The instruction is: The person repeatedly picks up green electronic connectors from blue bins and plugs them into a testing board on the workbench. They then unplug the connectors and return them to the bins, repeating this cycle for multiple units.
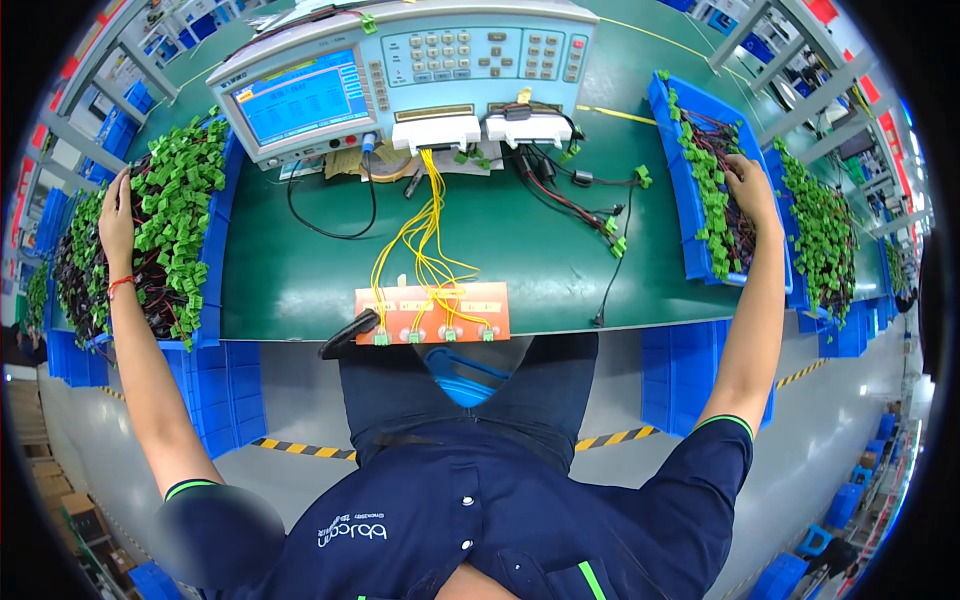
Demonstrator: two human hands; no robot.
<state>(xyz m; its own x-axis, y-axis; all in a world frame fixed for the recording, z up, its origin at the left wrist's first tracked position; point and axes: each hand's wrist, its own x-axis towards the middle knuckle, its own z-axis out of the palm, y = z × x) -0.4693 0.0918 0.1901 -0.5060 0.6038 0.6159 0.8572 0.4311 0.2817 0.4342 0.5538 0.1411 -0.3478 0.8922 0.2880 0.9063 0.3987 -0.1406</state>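
The person wore a dark navy, short-sleeved fabric shirt (430,500). A narrow bright green band (188,487) edged the left sleeve, and a matching green band (737,423) edged the right; a blur hid part of the left sleeve. 2 round white buttons (467,501) showed down the front, with white printed lettering (350,531) to their left and a slanted green stripe (591,580) to the near right. A thin red bracelet (122,282) circled the wrist below the bare left hand (117,222). Dark, near-black cloth trousers (545,385) covered both legs.
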